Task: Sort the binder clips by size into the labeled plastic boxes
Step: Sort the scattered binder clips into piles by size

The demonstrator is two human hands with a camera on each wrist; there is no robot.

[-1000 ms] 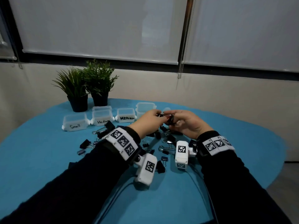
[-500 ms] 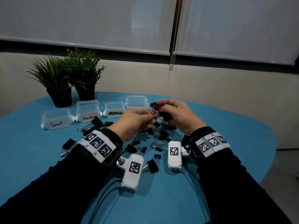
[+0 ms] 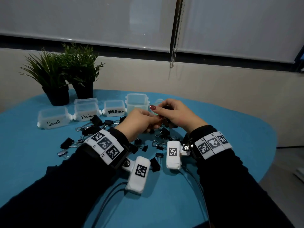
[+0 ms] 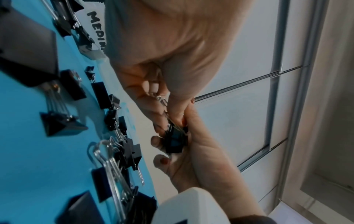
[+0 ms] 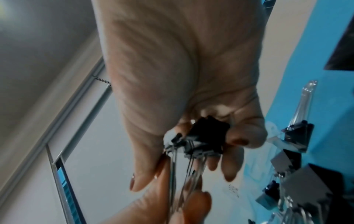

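Both hands meet above a pile of black binder clips (image 3: 102,125) on the blue table (image 3: 230,145). My right hand (image 3: 174,115) grips the black body of a tangled bunch of binder clips (image 5: 205,136) (image 4: 175,140). My left hand (image 3: 141,120) pinches the wire handles (image 4: 162,100) (image 5: 182,181) of that bunch. Behind the pile stand clear boxes: one labelled Small (image 3: 52,118), two labelled Medium (image 3: 86,108) (image 3: 114,109), and a taller one (image 3: 137,102) whose label is hidden by the hands.
Two potted plants (image 3: 65,74) stand behind the boxes at the back left. Loose clips of different sizes lie scattered between my wrists and to the left (image 3: 67,143). Camera cables run toward me across the table. The table's edge curves off on the right.
The hands have stayed joined on the clip bunch, shifting slightly lower and closer to the tall box. The head view has swung, so the boxes sit differently in frame.
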